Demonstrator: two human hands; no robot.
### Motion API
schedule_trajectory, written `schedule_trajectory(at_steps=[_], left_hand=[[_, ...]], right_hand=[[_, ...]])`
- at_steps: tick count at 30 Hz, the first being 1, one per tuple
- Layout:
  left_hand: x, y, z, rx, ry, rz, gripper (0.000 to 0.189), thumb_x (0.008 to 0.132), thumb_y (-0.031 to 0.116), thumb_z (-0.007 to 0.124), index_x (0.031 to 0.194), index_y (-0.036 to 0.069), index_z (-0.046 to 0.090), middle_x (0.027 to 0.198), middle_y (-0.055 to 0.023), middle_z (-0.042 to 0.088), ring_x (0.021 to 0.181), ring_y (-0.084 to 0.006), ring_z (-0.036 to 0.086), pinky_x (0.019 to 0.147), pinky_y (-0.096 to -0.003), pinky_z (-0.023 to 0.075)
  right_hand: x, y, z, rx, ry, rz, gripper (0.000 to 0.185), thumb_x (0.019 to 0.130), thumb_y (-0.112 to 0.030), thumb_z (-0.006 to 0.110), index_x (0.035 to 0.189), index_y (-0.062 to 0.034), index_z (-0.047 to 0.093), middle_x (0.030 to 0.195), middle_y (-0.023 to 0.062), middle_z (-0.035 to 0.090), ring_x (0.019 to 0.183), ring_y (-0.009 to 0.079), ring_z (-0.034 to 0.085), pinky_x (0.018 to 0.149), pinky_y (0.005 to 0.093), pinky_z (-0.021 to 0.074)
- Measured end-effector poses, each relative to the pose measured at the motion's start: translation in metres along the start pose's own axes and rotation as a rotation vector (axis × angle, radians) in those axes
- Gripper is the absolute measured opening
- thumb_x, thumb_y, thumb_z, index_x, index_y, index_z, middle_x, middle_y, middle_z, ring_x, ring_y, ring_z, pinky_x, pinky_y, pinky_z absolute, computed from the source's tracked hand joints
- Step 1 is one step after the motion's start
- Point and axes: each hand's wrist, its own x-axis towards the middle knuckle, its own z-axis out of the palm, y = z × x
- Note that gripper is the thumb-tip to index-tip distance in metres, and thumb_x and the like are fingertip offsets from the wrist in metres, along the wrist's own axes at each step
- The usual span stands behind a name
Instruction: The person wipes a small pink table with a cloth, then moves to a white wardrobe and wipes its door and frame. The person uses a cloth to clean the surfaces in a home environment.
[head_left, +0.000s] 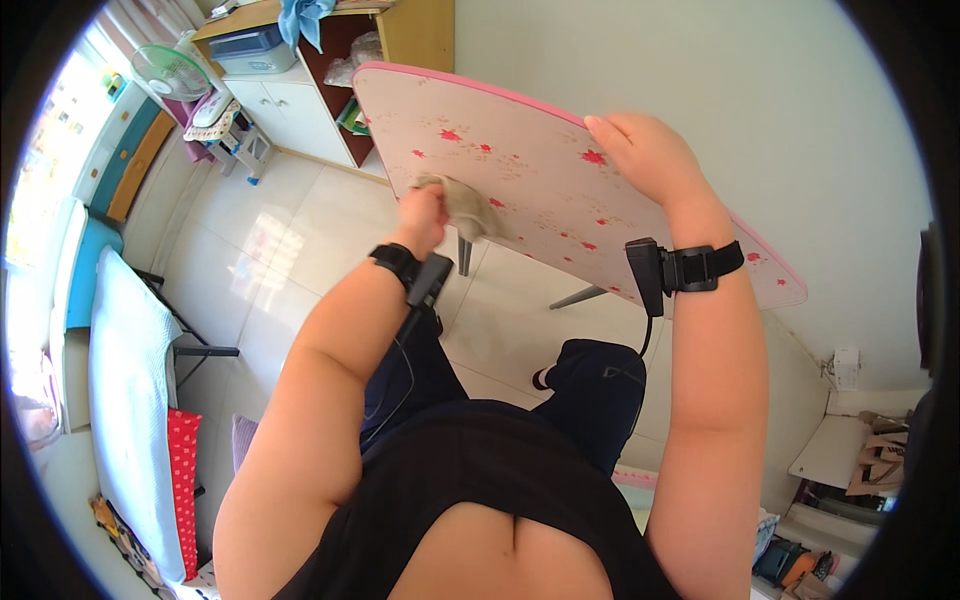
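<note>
A small table with a pink rim and red flower print (540, 172) is tilted up in front of me, its grey legs (464, 255) partly seen below its lower edge. My left hand (424, 217) grips a beige cloth (469, 206), which lies against the left part of the tabletop and is slightly blurred. My right hand (645, 154) holds the tabletop's upper pink edge, thumb on the printed face and the other fingers hidden behind it. Both wrists wear black straps with a small black device and a cable.
A cabinet with white doors (289, 112) stands behind the tabletop's left end, beside a green fan (171, 73) and a folding step stool (244, 146). A bed-like frame with a light blue cover (135, 390) is at my left. Shelves with bags (881, 457) are at lower right.
</note>
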Motion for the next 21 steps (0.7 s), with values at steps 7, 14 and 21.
schedule_trajectory(at_steps=[7,14,21], left_hand=[[0.016,0.110,-0.059,-0.213,0.164,0.366,0.020,0.092,0.001,0.048,0.108,0.000,0.060,0.107,-0.0132,0.067,0.099,-0.0277,0.066,0.087,-0.0395,0.0561],[-0.054,0.145,-0.112,-0.253,0.143,0.458,0.017,0.093,0.002,0.052,0.109,0.002,0.057,0.106,-0.0117,0.066,0.098,-0.0255,0.066,0.086,-0.0381,0.0558],[-0.098,0.125,-0.116,-0.288,0.096,0.413,0.019,0.093,-0.001,0.050,0.110,0.003,0.056,0.107,-0.0128,0.066,0.097,-0.0261,0.067,0.087,-0.0406,0.0571]], right_hand=[[-0.003,-0.006,-0.004,-0.035,-0.022,0.026,0.049,0.097,-0.045,0.045,0.068,-0.0055,0.051,0.060,0.0081,0.048,0.059,0.0267,0.043,0.057,0.0392,0.0386],[-0.007,-0.007,-0.004,-0.040,-0.040,0.001,0.052,0.098,-0.048,0.042,0.067,-0.0058,0.050,0.060,0.0090,0.048,0.058,0.0278,0.043,0.057,0.0399,0.0394],[-0.007,-0.008,-0.006,-0.083,-0.055,0.006,0.051,0.099,-0.046,0.040,0.072,-0.0049,0.053,0.065,0.0124,0.053,0.063,0.0311,0.048,0.061,0.0426,0.0413]])
